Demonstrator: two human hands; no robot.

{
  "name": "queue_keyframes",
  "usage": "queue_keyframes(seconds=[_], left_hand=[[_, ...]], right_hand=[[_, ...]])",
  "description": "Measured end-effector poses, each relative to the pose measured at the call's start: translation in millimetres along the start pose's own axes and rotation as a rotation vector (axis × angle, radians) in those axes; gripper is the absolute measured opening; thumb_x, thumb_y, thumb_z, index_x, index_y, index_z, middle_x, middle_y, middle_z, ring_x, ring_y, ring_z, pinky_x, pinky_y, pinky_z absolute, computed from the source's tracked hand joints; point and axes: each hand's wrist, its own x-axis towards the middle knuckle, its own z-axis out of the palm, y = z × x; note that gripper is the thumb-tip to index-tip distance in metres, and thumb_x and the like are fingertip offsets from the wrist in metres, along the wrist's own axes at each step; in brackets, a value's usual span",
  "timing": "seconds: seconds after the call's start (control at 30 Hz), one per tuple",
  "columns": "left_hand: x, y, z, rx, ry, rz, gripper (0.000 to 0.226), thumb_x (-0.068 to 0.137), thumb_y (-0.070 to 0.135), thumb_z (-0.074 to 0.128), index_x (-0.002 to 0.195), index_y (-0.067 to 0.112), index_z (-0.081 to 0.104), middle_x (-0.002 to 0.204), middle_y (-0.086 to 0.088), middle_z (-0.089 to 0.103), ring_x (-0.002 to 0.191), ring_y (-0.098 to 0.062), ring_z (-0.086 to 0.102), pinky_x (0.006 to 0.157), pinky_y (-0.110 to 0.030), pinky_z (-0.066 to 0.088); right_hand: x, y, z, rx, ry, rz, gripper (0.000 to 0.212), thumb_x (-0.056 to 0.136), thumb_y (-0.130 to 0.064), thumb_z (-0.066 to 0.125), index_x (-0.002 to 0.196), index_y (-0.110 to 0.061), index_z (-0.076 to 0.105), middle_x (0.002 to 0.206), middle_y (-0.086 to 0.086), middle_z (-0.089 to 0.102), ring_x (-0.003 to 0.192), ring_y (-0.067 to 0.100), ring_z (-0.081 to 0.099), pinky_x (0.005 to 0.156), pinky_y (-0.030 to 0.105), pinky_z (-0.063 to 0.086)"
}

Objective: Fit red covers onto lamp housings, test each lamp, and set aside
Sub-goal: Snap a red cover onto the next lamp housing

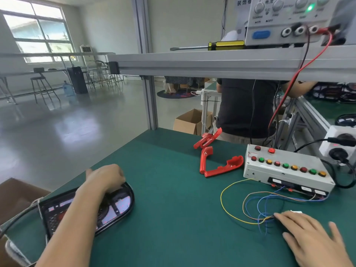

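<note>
The left hand (105, 177) lay on the far, rounded end of a black oval lamp housing (123, 204) with pale reflector panels inside, its fingers curled down over the housing's upper rim and gripping it. The housing rested flat near the left edge of the green bench mat (173, 209), with the forearm crossing over its middle, and a dark cable (17, 218) ran off from its near end toward the left.

The right hand (308, 234) rested palm-down on the mat at the lower right, its fingers spread and fairly straight, holding nothing. Its fingertips touched the place where a loose bundle of thin yellow, blue and orange wires (250, 207) gathered, just beside a small white connector (295, 211) that peeked out past the hand.

Those wires looped back to the front of a grey rectangular test box (285, 170) carrying a row of red, green and amber indicator lamps, set at the right of the mat.

Three glossy red plastic covers lay in the middle far part of the mat, well apart from both hands. One cover (208, 139) sat by the far edge; a curved second cover (205, 158) and a longer third cover (225, 167) touched at their near ends, forming a V just left of the test box.

An open brown cardboard box (19, 193) stood off the bench's left corner; I cannot tell what was in it.
</note>
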Motion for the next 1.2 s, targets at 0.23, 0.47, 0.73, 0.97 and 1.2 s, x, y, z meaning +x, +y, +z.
queue_keyframes(seconds=[0.23,0.47,0.73,0.97,1.2], left_hand=[[-8.0,66.2,-7.5,-0.373,-0.048,0.325,0.014,0.091,0.021,0.056,0.081,0.019,0.066,0.081,-0.001,0.063,0.082,-0.020,0.061,0.069,-0.031,0.056],[-16.6,150.1,-24.7,-0.893,-0.012,0.558,0.020,0.091,0.017,0.059,0.077,0.008,0.071,0.078,-0.009,0.069,0.070,-0.011,0.056,0.077,-0.032,0.051],[-59.7,263.2,-24.8,-1.498,-0.081,0.621,0.015,0.091,0.008,0.060,0.088,-0.002,0.072,0.080,-0.007,0.063,0.082,-0.014,0.054,0.087,-0.040,0.050],[-100.5,300.6,-24.3,-1.587,-0.238,0.766,0.021,0.094,0.005,0.056,0.109,-0.006,0.067,0.096,-0.006,0.063,0.084,-0.008,0.056,0.086,-0.023,0.046],[-99.9,266.5,-22.6,-1.315,-0.375,0.943,0.041,0.091,0.033,0.062,0.131,0.021,0.056,0.115,0.015,0.063,0.091,0.018,0.056,0.074,0.003,0.037]], right_hand=[[1.9,-0.6,0.7,0.017,-0.009,0.031,0.049,0.102,-0.048,0.025,0.145,-0.057,0.006,0.149,-0.035,0.012,0.143,-0.005,0.012,0.119,0.046,0.009],[-4.9,-15.5,-1.1,-0.048,0.077,0.094,0.054,0.100,-0.055,0.023,0.149,-0.048,0.002,0.155,-0.027,0.011,0.145,-0.002,0.009,0.120,0.047,0.005],[-8.7,-34.8,-15.8,1.354,0.212,-0.005,0.034,0.086,-0.046,0.052,0.114,-0.039,0.071,0.127,-0.016,0.064,0.120,0.000,0.058,0.101,0.026,0.045],[-7.2,-23.6,-19.9,1.832,0.305,0.201,0.050,0.077,-0.034,0.059,0.116,-0.004,0.064,0.101,0.013,0.075,0.087,0.025,0.074,0.064,0.034,0.061],[-21.3,2.8,-38.6,2.061,0.478,0.294,0.048,0.090,-0.043,0.050,0.115,-0.006,0.067,0.106,0.012,0.074,0.092,0.023,0.073,0.061,0.032,0.060]])
